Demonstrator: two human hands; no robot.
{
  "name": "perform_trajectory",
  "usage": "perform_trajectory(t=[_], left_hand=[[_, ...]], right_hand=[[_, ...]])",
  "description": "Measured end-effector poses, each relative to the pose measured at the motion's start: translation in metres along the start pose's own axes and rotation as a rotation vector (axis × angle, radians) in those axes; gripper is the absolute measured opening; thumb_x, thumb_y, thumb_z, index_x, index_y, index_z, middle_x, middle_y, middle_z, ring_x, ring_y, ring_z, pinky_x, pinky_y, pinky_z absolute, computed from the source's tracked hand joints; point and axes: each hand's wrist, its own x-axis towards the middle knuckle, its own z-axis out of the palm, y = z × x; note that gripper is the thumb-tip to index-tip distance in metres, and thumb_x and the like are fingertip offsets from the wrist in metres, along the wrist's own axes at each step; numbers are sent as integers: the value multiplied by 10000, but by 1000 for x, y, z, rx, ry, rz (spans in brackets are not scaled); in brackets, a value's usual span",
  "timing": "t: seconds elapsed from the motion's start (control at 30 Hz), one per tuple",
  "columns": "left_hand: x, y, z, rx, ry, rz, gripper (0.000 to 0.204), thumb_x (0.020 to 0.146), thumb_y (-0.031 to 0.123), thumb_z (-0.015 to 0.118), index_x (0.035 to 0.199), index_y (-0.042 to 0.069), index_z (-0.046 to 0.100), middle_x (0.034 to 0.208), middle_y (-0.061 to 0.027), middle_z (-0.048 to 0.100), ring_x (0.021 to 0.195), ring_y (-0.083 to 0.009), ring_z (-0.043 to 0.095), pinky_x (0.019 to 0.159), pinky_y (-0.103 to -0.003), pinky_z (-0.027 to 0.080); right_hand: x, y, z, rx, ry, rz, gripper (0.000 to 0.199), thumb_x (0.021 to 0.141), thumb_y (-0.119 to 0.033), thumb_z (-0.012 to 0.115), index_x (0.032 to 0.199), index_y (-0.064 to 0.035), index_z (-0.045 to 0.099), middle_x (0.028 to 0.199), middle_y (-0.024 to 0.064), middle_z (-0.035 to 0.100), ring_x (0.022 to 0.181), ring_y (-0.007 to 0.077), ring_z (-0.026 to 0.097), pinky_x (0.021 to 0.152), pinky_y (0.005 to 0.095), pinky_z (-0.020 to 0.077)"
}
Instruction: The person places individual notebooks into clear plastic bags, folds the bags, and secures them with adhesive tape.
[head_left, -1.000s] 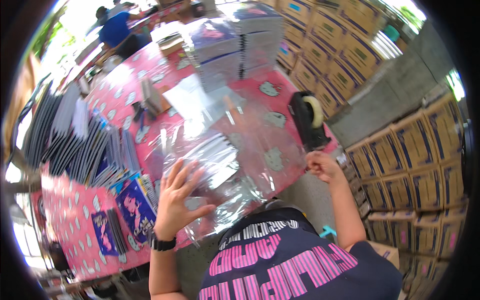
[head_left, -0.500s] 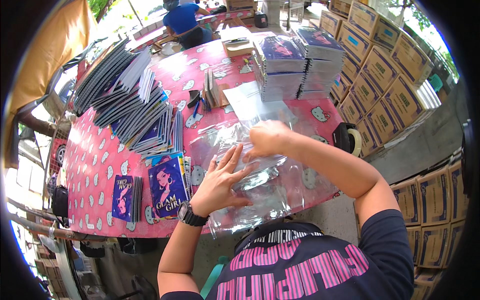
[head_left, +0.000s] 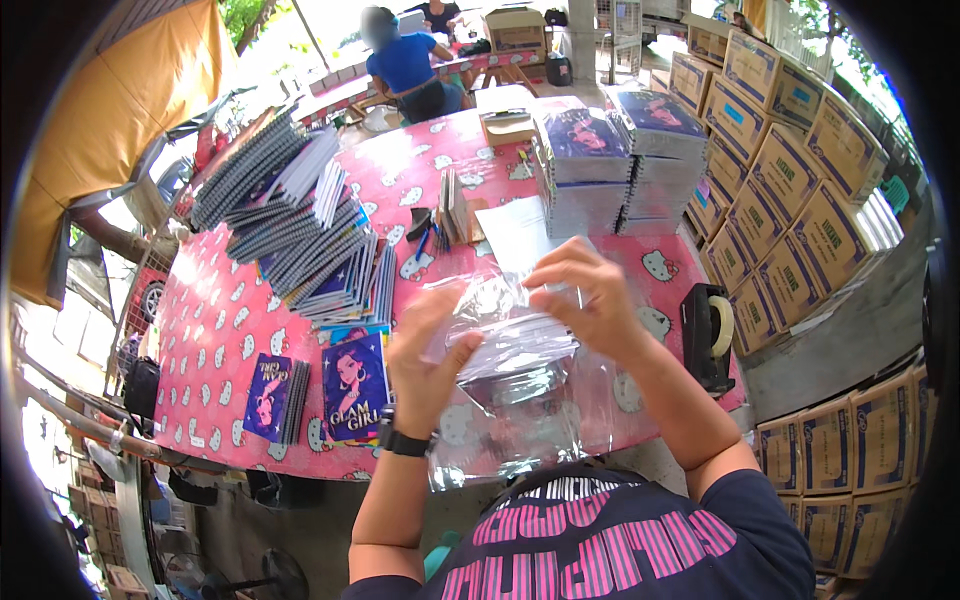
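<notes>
A pile of clear plastic bags lies at the table's front, creased and shiny, with a whitish folded band across its middle. At its left side is my left hand, a watch on the wrist; its thumb stands apart over the plastic and its fingers are smeared by motion. My right hand is raised over the far right part of the pile, fingers bent and tips pinched on the film of a clear plastic bag. Just beyond lies a white sheet, partly under the plastic.
Spiral notebooks lie in a fanned heap at left; purple-covered notebooks sit nearer. Tall notebook stacks stand at the back right. A black tape dispenser is at the right edge. Cartons rise beyond; a person in blue sits behind.
Both hands have lifted from the plastic and drawn apart, the right to the right, the left turning more upright. The whole view has shifted slightly.
</notes>
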Motion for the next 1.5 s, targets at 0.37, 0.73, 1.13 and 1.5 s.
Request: perform_trajectory(t=[0.37,0.73,1.13,1.5], left_hand=[[28,-47,10,-91,-80,-108,161,768,105,718,912,37,692,763,-27,654,720,-109,587,644,-240,445],[6,-87,1,-49,-685,-469,328,776,219,729,1024,12,674,956,-66,676,881,-175,634,778,-284,497],[-37,-45,-4,378,-454,187,187,743,84,700,921,34,672,1026,-84,657,972,-262,600,803,-347,497],[-29,-40,4,407,-384,101,192,713,157,744,842,39,664,670,-61,601,665,-223,580,607,-334,468]], right_hand=[[14,43,25,307,-371,472,297,734,-225,767,926,-14,683,828,61,673,763,96,604,698,258,484],[-10,81,33,273,-580,564,291,760,-228,738,931,-2,674,757,68,651,733,115,573,696,274,456],[-48,30,25,-272,-320,-278,135,724,-121,673,847,-71,656,857,21,590,846,205,558,829,350,443],[-35,38,30,-130,-423,51,197,781,-176,650,928,-46,636,840,124,629,801,320,611,693,399,482]])
